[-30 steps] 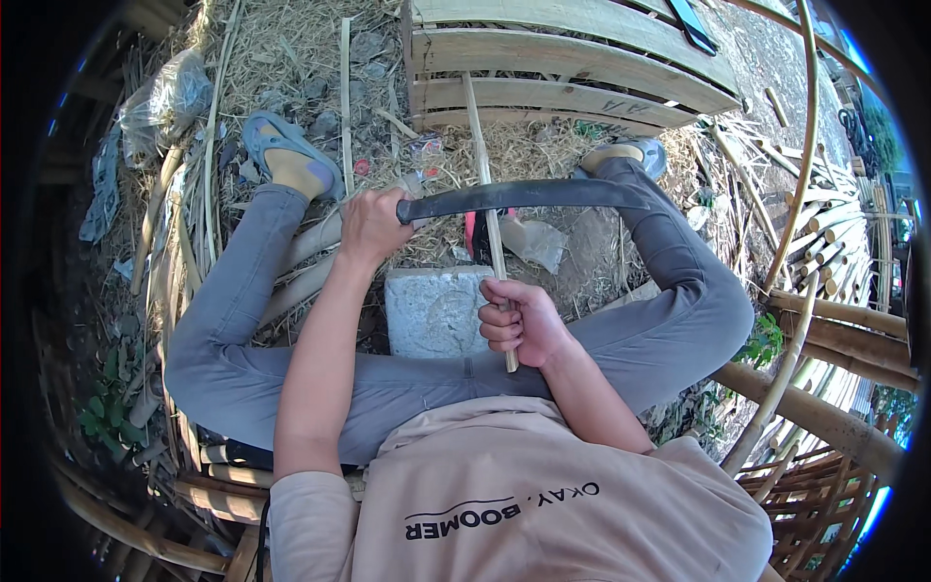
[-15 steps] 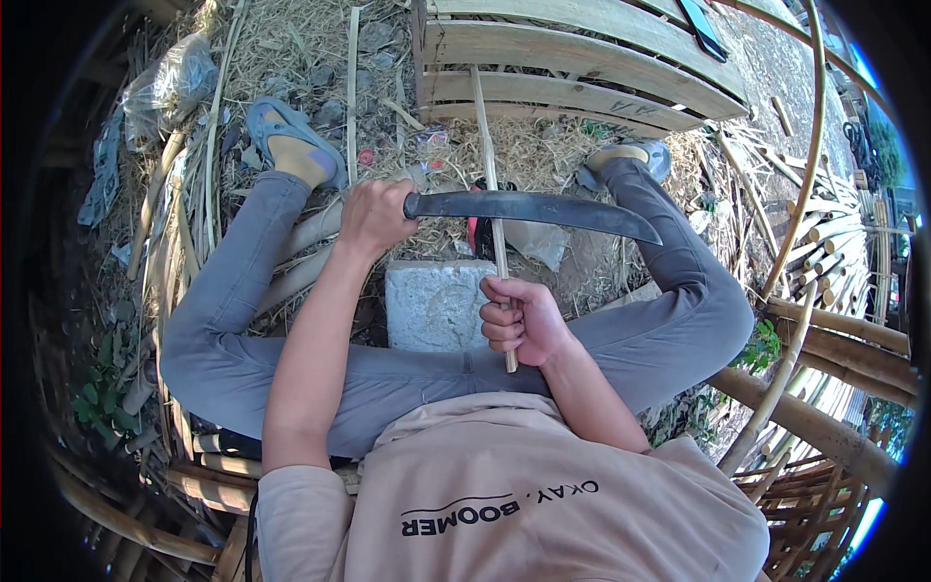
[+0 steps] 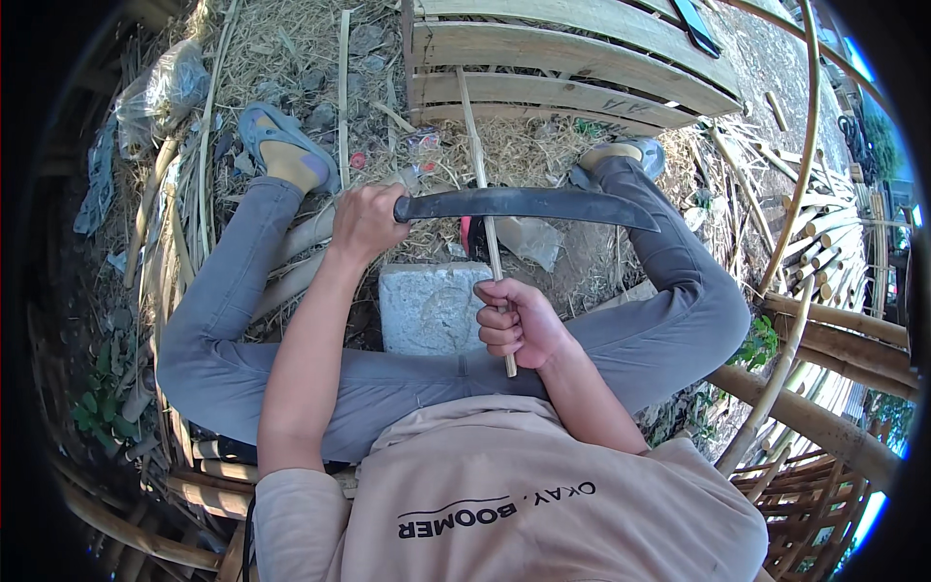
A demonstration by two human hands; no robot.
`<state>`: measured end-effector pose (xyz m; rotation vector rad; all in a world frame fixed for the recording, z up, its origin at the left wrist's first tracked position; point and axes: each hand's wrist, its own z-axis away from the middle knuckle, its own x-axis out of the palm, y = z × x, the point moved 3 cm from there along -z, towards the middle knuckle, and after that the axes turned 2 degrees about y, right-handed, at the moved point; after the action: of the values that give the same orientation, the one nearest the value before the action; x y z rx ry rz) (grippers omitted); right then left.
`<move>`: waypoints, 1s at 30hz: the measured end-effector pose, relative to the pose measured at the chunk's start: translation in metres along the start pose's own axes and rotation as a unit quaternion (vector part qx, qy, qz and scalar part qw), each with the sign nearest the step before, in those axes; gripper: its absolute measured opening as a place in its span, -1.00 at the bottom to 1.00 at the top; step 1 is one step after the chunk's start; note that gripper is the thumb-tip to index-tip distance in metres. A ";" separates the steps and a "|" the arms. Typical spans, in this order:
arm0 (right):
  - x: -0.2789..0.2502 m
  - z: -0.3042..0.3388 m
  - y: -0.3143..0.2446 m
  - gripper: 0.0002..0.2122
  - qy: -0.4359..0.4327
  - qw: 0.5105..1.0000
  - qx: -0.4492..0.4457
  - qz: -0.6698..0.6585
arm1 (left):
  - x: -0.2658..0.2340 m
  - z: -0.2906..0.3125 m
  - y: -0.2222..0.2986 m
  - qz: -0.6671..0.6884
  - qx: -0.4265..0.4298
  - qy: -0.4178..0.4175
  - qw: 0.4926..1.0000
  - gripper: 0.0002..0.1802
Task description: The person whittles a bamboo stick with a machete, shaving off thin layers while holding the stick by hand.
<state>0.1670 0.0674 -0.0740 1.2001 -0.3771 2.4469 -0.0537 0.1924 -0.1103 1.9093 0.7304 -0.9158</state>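
Note:
My left hand (image 3: 369,221) is closed around the handle of a machete (image 3: 529,203), whose dark curved blade points to the right. In my right hand (image 3: 519,325) I grip the near end of a thin bamboo strip (image 3: 473,141). The strip runs away from me toward a wooden crate, and the blade lies across it about midway. Whether the edge bites into the strip I cannot tell. Between my legs, just left of the right hand, sits a pale stone block (image 3: 433,308).
A slatted wooden crate (image 3: 572,53) stands ahead, with a dark flat object (image 3: 696,27) on top. Cut bamboo pieces (image 3: 829,238) are piled at the right, near thick bamboo poles (image 3: 824,432). A clear plastic bag (image 3: 165,87) lies at the far left. Straw and scraps cover the ground.
The whole view has shifted slightly. The strip's far end leans a little more to the left, while both hands keep their grips and the machete stays across the strip.

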 end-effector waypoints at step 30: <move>-0.003 0.002 0.001 -0.71 -0.017 0.999 0.005 -0.028 | -0.009 -0.005 0.003 -0.013 0.006 -0.039 0.999 -0.87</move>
<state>0.1698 0.0650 -0.0753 1.2405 -0.3368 2.3873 -0.0551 0.1945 -0.0996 1.8687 0.7060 -1.0066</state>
